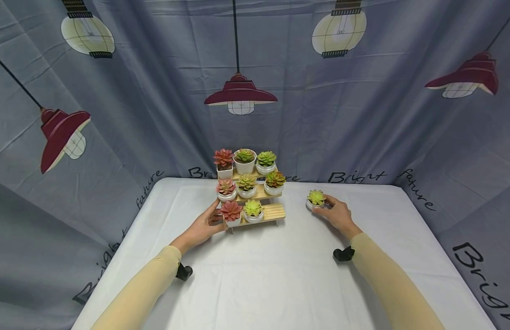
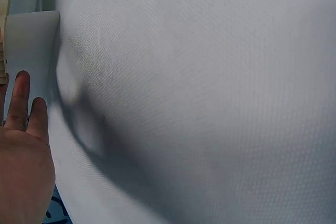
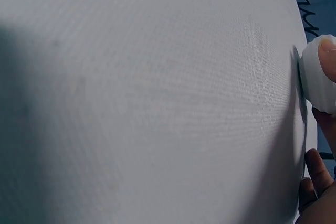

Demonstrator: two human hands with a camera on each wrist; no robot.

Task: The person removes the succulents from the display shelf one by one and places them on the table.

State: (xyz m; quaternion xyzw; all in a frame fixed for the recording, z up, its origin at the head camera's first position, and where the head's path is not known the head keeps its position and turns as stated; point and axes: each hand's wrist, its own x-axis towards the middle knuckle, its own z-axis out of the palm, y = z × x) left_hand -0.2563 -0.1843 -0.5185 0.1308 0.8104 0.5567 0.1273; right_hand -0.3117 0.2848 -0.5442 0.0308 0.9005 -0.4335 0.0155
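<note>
At the right of the table, my right hand pinches a small potted succulent with yellow-green leaves. Its ridged white pot shows between thumb and fingers in the right wrist view, low over the cloth. My left hand rests at the left end of a three-step wooden plant stand, fingers fairly straight along its pale side panel. Nearest this hand, a red succulent stands on the lowest step, beside a light green succulent. The right end of that step is bare wood.
Several more potted succulents fill the upper two steps, among them a red-green one and a red one. A white cloth covers the table. Behind it hangs a grey-blue curtain printed with lamps.
</note>
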